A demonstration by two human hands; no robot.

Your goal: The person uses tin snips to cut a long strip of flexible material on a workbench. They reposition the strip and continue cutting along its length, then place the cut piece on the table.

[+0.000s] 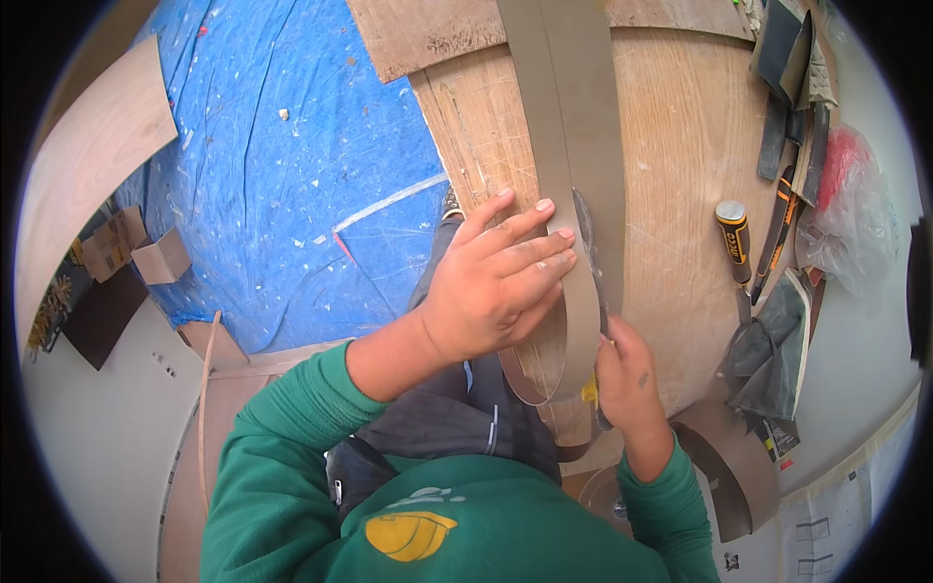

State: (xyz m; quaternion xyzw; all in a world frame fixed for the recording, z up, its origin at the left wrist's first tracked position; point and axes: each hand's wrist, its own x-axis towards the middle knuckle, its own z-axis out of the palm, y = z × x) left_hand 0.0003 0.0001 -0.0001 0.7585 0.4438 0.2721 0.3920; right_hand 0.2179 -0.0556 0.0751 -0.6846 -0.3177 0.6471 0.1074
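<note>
A long grey-brown flexible sheet strip (595,107) runs down the wooden board, with a thin line along its length. Toward me it parts into a narrower strip that curls under in a loop (530,384). My left hand (505,277) lies over the curling part, fingers stretched out and fingertips resting on its surface. On the right side my right hand (630,379) is closed around a long dark-bladed hand tool (589,228) with yellow on its handle. The blade sits along the strip's split edge. My fingers hide much of the handle, so its exact kind is unclear.
The wooden board (690,175) carries an orange-and-black handled tool (733,241), a utility knife (776,228) and dark scraps (773,355) along its right side. A clear plastic bag (850,233) lies beyond. Blue sheeting (292,165) covers the floor at left, near a curved plywood sheet (92,160).
</note>
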